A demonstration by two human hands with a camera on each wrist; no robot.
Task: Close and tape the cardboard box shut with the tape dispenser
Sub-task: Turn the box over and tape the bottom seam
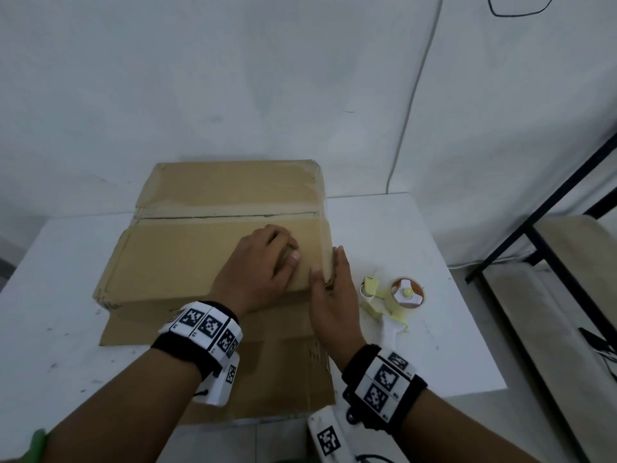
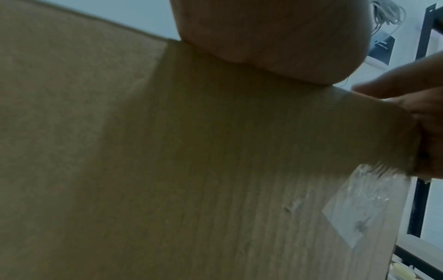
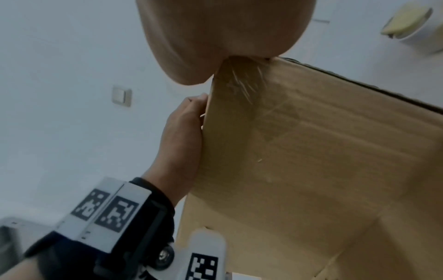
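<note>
The brown cardboard box (image 1: 187, 259) sits on the white table (image 1: 60, 295), both top flaps folded down and meeting at a seam across its middle. My left hand (image 1: 288, 248) rests on the near flap by the box's right end, fingers bent down onto the cardboard. My right hand (image 1: 329, 272) is at the near right corner: thumb on top, straight fingers flat against the right wall. It holds nothing. The yellow and white tape dispenser (image 1: 397, 295) lies on the table just right of that hand, untouched. A patch of old clear tape (image 2: 359, 208) clings near the flap's corner.
A flat piece of cardboard (image 1: 250, 372) lies on the table in front of the box, under my forearms. A black metal frame (image 1: 551, 248) with a shelf stands off the table's right edge. A thin cable (image 1: 410, 105) hangs down the white wall behind.
</note>
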